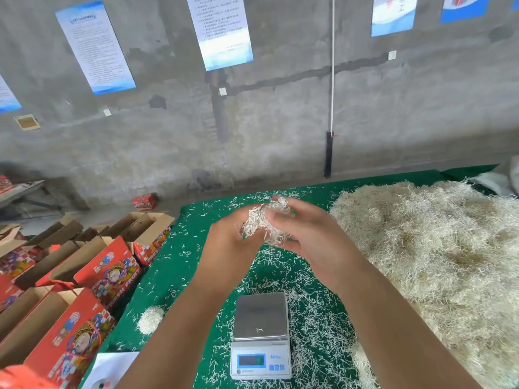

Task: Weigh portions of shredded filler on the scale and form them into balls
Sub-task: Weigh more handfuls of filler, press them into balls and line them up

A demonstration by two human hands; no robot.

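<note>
Filler clump (266,223) pressed between both hands above the bench (179,265).
Left hand (227,242) and right hand (306,234) grip it; scale (261,335) reads "Meilen", boxes (109,270) "FRESH FRUIT".

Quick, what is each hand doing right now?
Left hand: fingers curled round the filler clump, holding it.
Right hand: also curled round the same clump, pressing it against the left.
</note>
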